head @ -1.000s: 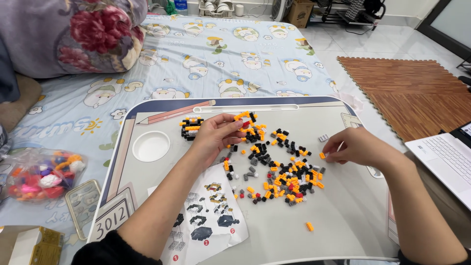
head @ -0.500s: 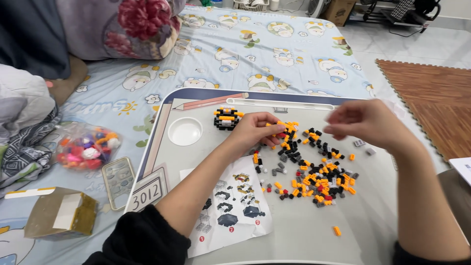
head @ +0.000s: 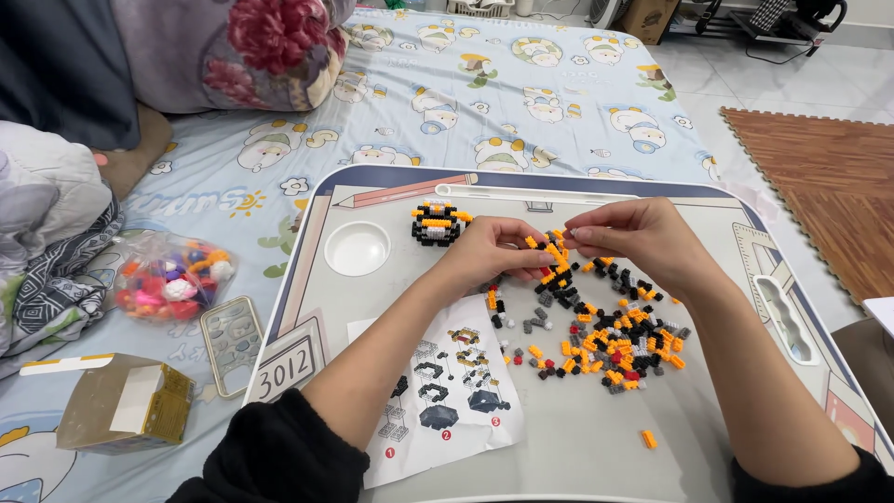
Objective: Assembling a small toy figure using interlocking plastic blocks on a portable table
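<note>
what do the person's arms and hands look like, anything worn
Both hands are bare: no gloves, rings or watch show on the left hand or the right hand. Black sleeves are pushed up near the elbows, leaving the forearms uncovered.

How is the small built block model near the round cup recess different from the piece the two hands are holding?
The built model stands alone on the tray, untouched; the held piece is pinched between the left hand and right hand, above the loose bricks. The built model looks compact and blocky, while the held piece looks thinner and irregular. Both are made of small orange and black bricks.
</note>
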